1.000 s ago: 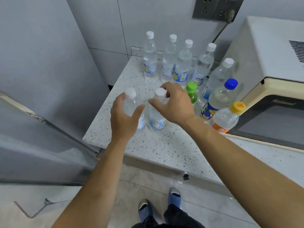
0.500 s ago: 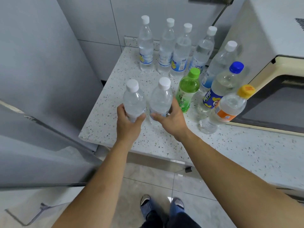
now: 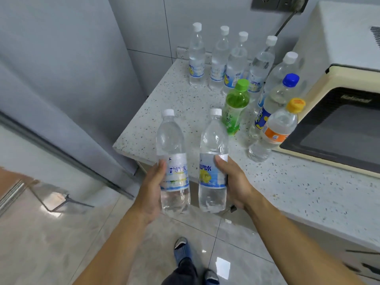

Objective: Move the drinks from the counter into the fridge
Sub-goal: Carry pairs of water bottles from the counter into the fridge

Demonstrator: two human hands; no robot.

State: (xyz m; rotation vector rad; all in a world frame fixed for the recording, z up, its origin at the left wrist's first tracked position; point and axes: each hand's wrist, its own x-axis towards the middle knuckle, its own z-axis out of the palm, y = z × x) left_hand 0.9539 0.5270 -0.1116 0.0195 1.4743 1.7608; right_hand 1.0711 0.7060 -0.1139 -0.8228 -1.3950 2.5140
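Both hands, L (image 3: 151, 194) & R (image 3: 236, 186), have lifted their clear bottles, L bottle (image 3: 173, 161) & R bottle (image 3: 212, 161), off the counter (image 3: 287, 192); now held upright past its front edge, over floor.

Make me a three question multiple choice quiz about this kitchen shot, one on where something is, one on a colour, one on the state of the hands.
1. Where does the green-capped bottle stand?
A. on the counter
B. on the floor
C. on top of the microwave

2. What colour is the cap of the bottle with the orange label?
A. white
B. yellow
C. red

3. What are the hands doing?
A. both hang free
B. only the left holds a bottle
C. each holds a clear bottle

Answers:
1 A, it stands on the speckled top, left of the microwave.
2 B, its cap is yellow.
3 C, the left hand grips the left clear bottle, the right hand the right clear bottle.
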